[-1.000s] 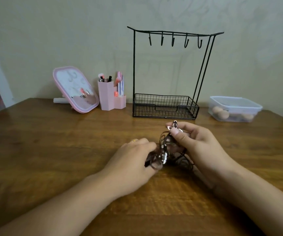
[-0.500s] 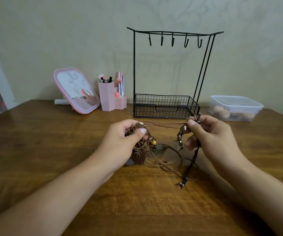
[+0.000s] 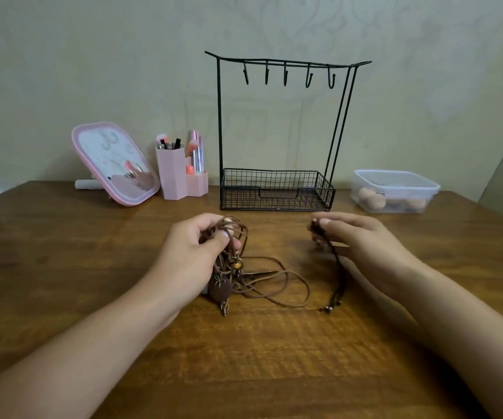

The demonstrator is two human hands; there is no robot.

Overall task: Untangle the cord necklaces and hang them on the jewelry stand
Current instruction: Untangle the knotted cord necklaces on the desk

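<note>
Two hands now apart: left hand [image 3: 196, 255] clenches brown tangle [image 3: 229, 267]; right hand [image 3: 362, 243] pinches dark cord [image 3: 336, 267], now separated. Hooks [image 3: 285, 75] empty.

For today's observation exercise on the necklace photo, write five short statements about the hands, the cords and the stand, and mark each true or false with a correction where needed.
1. The left hand grips a bundle of brown cord necklaces. True.
2. A necklace already hangs on the jewelry stand. False: all five hooks are bare.
3. The right hand pinches a dark cord necklace whose beaded ends lie on the wooden table. True.
4. The stand's wire basket holds a pendant. False: nothing shows in it.
5. The clear lidded box stands left of the stand. False: it stands to the right; the pink mirror and pink brush holder are left.
</note>
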